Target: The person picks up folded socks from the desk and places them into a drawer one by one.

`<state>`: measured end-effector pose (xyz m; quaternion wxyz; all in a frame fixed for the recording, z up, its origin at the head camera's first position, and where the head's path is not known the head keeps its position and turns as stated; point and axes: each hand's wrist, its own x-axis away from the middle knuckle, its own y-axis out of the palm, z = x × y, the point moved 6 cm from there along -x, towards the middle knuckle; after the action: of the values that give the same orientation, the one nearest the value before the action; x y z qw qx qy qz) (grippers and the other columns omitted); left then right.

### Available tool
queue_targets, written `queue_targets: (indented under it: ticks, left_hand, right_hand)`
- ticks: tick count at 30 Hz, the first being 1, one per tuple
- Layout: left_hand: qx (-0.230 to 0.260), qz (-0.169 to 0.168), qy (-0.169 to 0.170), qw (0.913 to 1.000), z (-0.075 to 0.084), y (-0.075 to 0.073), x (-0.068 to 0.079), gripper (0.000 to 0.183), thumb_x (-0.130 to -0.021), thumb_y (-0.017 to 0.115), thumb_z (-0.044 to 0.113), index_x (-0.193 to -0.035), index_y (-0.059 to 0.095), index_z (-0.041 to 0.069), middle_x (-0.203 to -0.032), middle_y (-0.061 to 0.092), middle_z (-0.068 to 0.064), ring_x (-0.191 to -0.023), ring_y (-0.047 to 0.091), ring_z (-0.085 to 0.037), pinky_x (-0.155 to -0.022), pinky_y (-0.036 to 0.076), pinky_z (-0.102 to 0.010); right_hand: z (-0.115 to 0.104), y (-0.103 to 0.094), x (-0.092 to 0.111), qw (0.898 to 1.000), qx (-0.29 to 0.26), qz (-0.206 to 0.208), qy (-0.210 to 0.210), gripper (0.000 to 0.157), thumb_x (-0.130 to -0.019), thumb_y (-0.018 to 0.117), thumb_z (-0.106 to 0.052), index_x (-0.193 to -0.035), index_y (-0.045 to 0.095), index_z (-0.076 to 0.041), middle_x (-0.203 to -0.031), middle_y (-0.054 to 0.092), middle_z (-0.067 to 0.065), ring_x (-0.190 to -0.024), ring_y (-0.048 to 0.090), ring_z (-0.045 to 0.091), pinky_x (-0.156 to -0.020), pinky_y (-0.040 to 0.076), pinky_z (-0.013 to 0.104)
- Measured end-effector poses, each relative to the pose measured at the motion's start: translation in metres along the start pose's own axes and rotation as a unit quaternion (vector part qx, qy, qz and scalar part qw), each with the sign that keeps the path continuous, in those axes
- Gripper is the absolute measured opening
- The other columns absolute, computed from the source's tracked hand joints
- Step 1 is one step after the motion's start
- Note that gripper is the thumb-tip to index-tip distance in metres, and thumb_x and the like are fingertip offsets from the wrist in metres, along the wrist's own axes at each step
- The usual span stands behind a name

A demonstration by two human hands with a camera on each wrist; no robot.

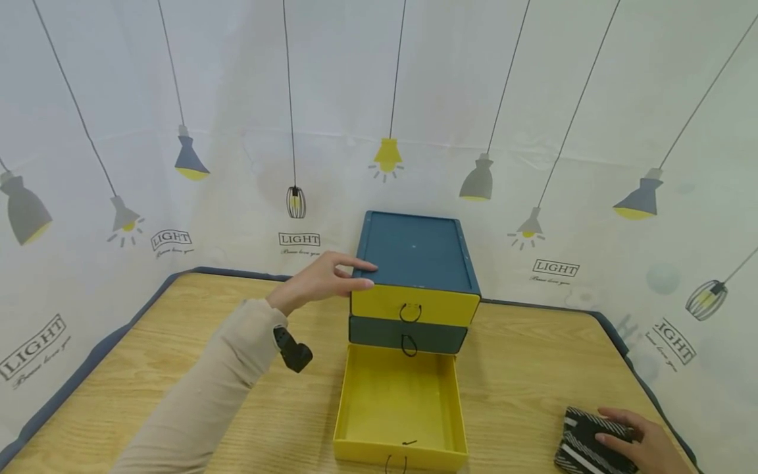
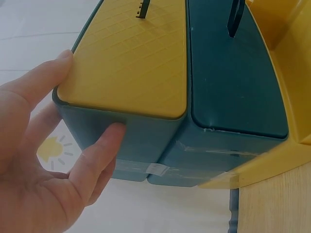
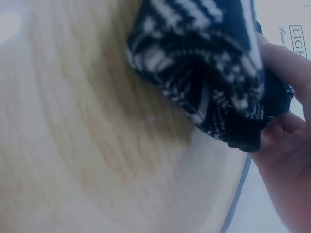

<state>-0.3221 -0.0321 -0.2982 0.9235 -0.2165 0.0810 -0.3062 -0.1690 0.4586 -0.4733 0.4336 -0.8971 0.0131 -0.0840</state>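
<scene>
A three-drawer storage box (image 1: 414, 250) stands in the middle of the table, its lid blue. Its bottom yellow drawer (image 1: 403, 401) is pulled out and bare inside; the yellow top drawer (image 2: 131, 63) and dark teal middle drawer (image 2: 228, 73) are pushed in. My left hand (image 1: 328, 276) rests on the box's upper left front corner, fingers mostly straight; in the left wrist view a fingertip touches the side wall. At the lower right, my right hand (image 1: 642, 444) holds a folded black-and-white patterned cloth (image 3: 209, 63) between thumb and fingers.
The wood-grain table (image 1: 509, 368) has a dark blue edge (image 1: 610, 332). Behind it hangs a pale curtain (image 1: 331, 85) printed with lamps. Black loop handles (image 1: 410, 313) stick out from the drawer fronts. A small black camera (image 1: 294, 349) is strapped to the left wrist.
</scene>
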Motion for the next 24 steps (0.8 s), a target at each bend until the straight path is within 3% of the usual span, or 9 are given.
queue_targets:
  ticks: [8,13,24]
  left_hand:
    - [0.006,0.000,-0.009,0.9999,0.002,-0.001,0.000,0.040,-0.085,0.063,0.024,-0.123,0.057,0.013,-0.132,0.044,-0.009,-0.104,0.056,-0.026,-0.086,0.047,-0.040]
    - [0.001,0.001,-0.009,1.0000,0.001,-0.001,0.000,0.040,-0.085,0.063,0.025,-0.123,0.057,0.014,-0.133,0.043,-0.009,-0.104,0.056,-0.026,-0.083,0.049,-0.036]
    - [-0.002,0.001,-0.004,1.0000,0.001,0.000,-0.001,0.039,-0.086,0.063,0.023,-0.123,0.057,0.013,-0.131,0.046,-0.009,-0.103,0.056,-0.025,-0.082,0.050,-0.035]
  right_hand:
    - [-0.003,0.001,0.004,1.000,-0.005,0.007,-0.004,0.057,-0.081,0.067,-0.026,-0.118,0.049,0.014,-0.116,0.050,0.032,-0.100,0.052,0.042,-0.076,0.050,0.042]
    - [-0.002,0.003,0.005,1.000,-0.009,0.013,0.002,0.056,-0.081,0.067,-0.026,-0.117,0.051,0.014,-0.116,0.049,0.033,-0.104,0.048,0.046,-0.078,0.049,0.043]
    - [0.001,0.011,0.010,0.999,-0.039,-0.038,0.002,0.064,-0.085,0.060,-0.032,-0.127,0.040,0.012,-0.124,0.042,0.033,-0.109,0.042,0.049,-0.078,0.047,0.048]
